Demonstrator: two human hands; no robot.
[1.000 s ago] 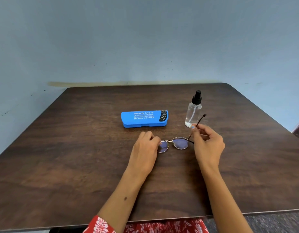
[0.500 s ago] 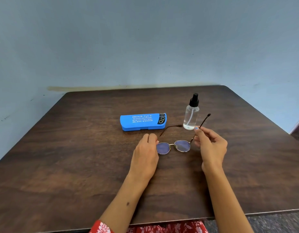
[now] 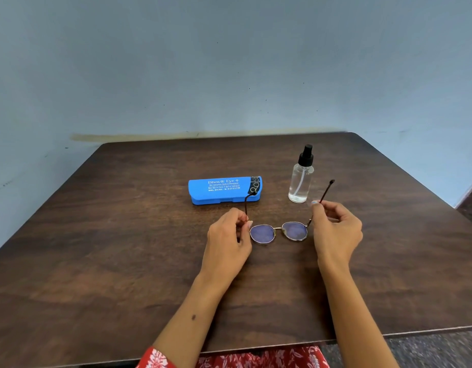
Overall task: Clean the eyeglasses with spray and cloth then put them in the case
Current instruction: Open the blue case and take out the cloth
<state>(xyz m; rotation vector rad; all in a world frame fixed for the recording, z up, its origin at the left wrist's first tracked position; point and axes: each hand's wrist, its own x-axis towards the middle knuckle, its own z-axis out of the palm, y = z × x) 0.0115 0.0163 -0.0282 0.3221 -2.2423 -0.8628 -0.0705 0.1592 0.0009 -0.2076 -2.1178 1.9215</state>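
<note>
Near the middle of the table (image 3: 123, 274), a little toward its front edge, the eyeglasses (image 3: 278, 232) are held with both temple arms swung open and pointing away toward the far edge. The left hand (image 3: 227, 243) pinches the left temple close to its hinge, and the right hand (image 3: 335, 229) pinches the right temple a little way along its length; both grips are narrow, fingertip holds on the thin arms. Holding by the temples keeps fingers off the lenses, which probably suits the spraying to come, and the opened arms leave both lenses exposed. Whether the frame rests on the wood or hangs just above it cannot be told. The spray bottle (image 3: 300, 179) stands upright toward the far right, just beyond the right hand, within easy reach. The blue case (image 3: 224, 189) lies closed beyond the left hand, its lid lettering facing up; the left temple tip overlaps its right end in this view. No cloth can be seen anywhere; it may be inside the case, though that is only a guess. The near edge cuts off the person's lap, where red patterned fabric (image 3: 256, 358) shows.
</note>
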